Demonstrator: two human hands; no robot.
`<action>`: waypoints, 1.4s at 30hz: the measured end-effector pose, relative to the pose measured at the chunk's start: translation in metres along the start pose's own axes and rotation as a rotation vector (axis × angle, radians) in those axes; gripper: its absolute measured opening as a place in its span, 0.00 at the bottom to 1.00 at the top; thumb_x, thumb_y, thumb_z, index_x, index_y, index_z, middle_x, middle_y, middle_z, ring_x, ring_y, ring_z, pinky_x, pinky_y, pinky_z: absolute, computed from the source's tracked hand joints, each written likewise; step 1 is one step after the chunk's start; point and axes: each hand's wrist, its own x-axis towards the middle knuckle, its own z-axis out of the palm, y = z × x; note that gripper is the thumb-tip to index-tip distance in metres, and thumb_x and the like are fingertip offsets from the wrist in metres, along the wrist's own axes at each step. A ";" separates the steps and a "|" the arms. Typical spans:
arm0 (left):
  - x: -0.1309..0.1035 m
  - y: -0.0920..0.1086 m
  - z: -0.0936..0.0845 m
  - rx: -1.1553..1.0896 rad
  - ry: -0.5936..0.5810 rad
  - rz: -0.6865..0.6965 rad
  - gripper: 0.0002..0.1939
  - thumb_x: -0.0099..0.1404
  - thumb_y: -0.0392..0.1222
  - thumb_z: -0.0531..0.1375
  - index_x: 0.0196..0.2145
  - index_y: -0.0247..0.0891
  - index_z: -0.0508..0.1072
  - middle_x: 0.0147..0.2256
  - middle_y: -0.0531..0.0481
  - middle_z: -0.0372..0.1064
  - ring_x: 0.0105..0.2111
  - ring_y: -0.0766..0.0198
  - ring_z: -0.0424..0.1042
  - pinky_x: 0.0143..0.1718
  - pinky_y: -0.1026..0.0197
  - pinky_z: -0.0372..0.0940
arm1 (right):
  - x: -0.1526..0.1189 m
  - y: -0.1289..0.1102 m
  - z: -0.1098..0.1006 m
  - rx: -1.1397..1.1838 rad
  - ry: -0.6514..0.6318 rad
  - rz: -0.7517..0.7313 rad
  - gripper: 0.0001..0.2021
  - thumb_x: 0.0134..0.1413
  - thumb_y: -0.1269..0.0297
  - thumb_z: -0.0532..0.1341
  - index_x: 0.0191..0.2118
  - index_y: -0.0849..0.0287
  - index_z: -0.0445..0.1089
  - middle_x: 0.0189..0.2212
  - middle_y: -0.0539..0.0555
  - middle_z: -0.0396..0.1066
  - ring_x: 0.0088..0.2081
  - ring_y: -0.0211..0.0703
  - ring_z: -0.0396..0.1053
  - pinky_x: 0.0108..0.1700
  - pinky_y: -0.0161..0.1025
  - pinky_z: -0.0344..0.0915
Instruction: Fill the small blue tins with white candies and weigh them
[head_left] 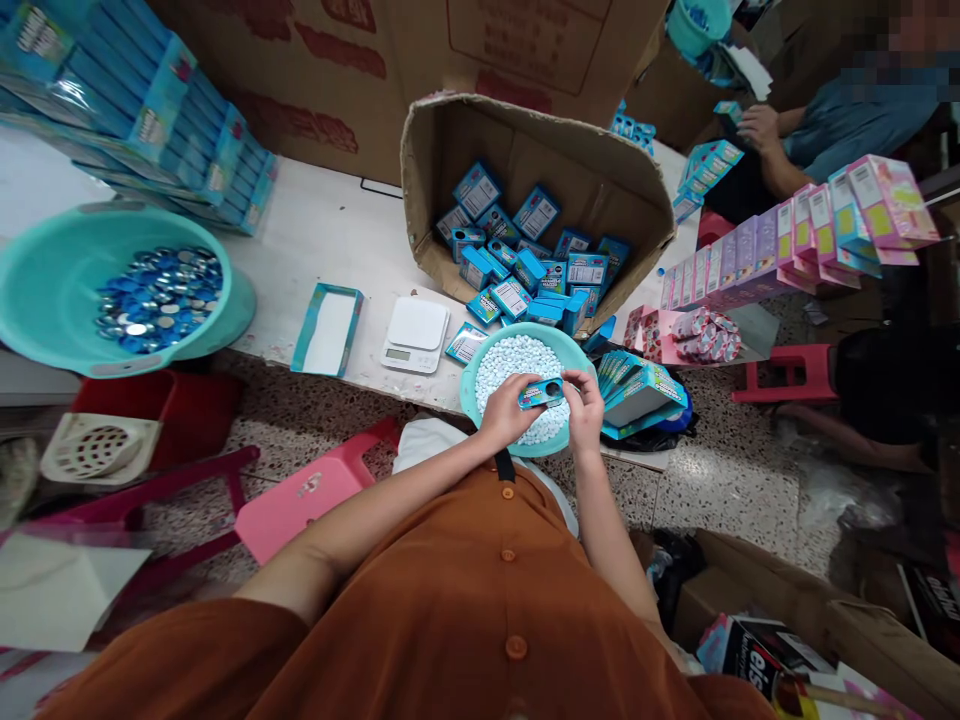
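Observation:
Over a turquoise bowl (470, 392) of small white candies (517, 360), my left hand (507, 410) grips a small blue box (541, 392) by its left end. My right hand (583, 408) has its fingers closed at the box's right end. A dark round opening shows on the box. Behind the bowl, a large cardboard carton (645, 200) lies open with many blue boxes inside. Left of the bowl are a white digital scale (417, 335) and a shallow blue tray (328, 330).
A turquoise basin (45, 290) of blue and silver pieces stands at the left, below stacked blue packs (150, 120). Pink stools (315, 490) stand on the floor. At the right are a row of pink and purple boxes (750, 250) and another person (847, 130).

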 end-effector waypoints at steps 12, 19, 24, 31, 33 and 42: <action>-0.012 -0.037 -0.031 0.123 0.108 -0.093 0.19 0.54 0.41 0.64 0.44 0.42 0.68 0.43 0.48 0.68 0.45 0.59 0.68 0.47 0.56 0.63 | 0.007 0.140 -0.006 -0.818 -0.307 0.123 0.19 0.51 0.53 0.58 0.43 0.62 0.68 0.42 0.61 0.68 0.47 0.49 0.62 0.52 0.46 0.55; -0.022 -0.044 -0.046 0.157 0.164 -0.138 0.18 0.54 0.44 0.64 0.43 0.41 0.68 0.41 0.47 0.69 0.43 0.58 0.69 0.45 0.56 0.64 | -0.015 0.155 0.015 -1.044 -0.437 0.007 0.18 0.59 0.50 0.50 0.43 0.61 0.65 0.38 0.59 0.67 0.43 0.47 0.63 0.43 0.39 0.57; -0.023 -0.044 -0.046 0.160 0.150 -0.107 0.18 0.54 0.42 0.64 0.43 0.41 0.68 0.41 0.48 0.68 0.43 0.59 0.69 0.45 0.57 0.64 | -0.010 0.153 0.014 -1.024 -0.466 0.108 0.16 0.60 0.51 0.49 0.30 0.56 0.64 0.27 0.52 0.66 0.32 0.41 0.63 0.34 0.35 0.53; -0.023 -0.033 -0.046 0.162 0.106 -0.063 0.18 0.55 0.39 0.63 0.44 0.42 0.68 0.42 0.48 0.68 0.45 0.58 0.68 0.47 0.56 0.64 | 0.001 0.135 0.019 -0.158 -0.148 0.473 0.21 0.53 0.44 0.50 0.22 0.57 0.59 0.16 0.45 0.55 0.19 0.33 0.51 0.21 0.32 0.48; -0.022 -0.032 -0.045 0.169 0.095 -0.053 0.18 0.55 0.38 0.63 0.45 0.42 0.68 0.42 0.48 0.68 0.46 0.58 0.68 0.47 0.55 0.64 | 0.009 0.120 0.017 0.089 -0.115 0.596 0.22 0.52 0.42 0.49 0.25 0.57 0.61 0.14 0.42 0.51 0.15 0.31 0.44 0.17 0.32 0.44; -0.020 -0.025 -0.034 0.210 0.016 0.060 0.20 0.55 0.35 0.61 0.46 0.45 0.68 0.42 0.49 0.67 0.45 0.58 0.66 0.48 0.55 0.63 | 0.030 0.037 0.010 0.712 -0.064 0.549 0.11 0.54 0.54 0.52 0.29 0.56 0.60 0.17 0.43 0.55 0.14 0.29 0.48 0.13 0.28 0.43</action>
